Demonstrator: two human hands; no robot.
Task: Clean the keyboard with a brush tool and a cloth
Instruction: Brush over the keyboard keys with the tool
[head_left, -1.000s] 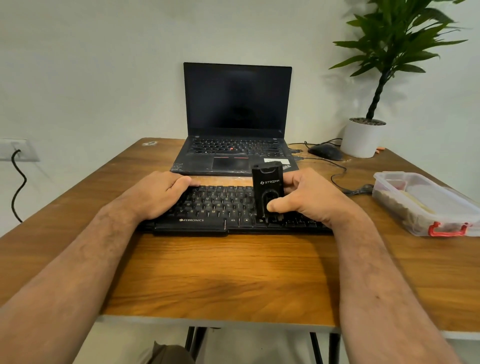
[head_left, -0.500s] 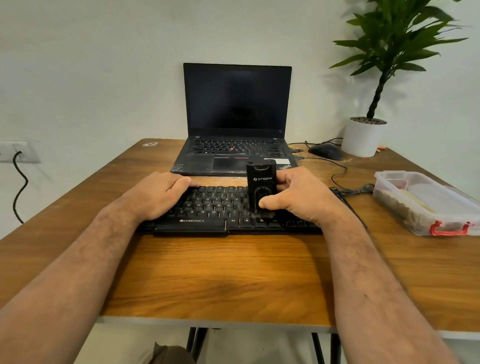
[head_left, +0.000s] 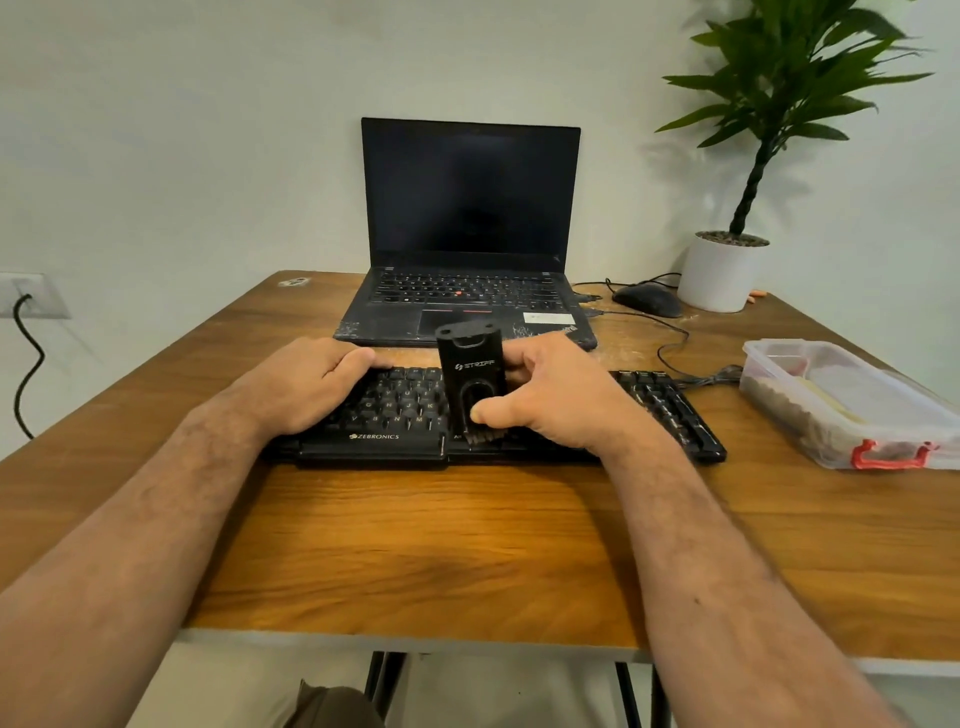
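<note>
Two hands (head_left: 317, 384) (head_left: 550, 395), one brush (head_left: 470, 382), one keyboard (head_left: 670, 410). One laptop (head_left: 467, 208), one mouse (head_left: 647, 300), one plant (head_left: 753, 171). One lidded box (head_left: 852, 405) on one worktop (head_left: 441, 545).

keyboard (head_left: 400, 415) left end hidden under left hand (head_left: 306, 384) | plant (head_left: 795, 78) cropped at 1 o'clock | box (head_left: 852, 410) contents blurred, cut off at 3 o'clock
</note>
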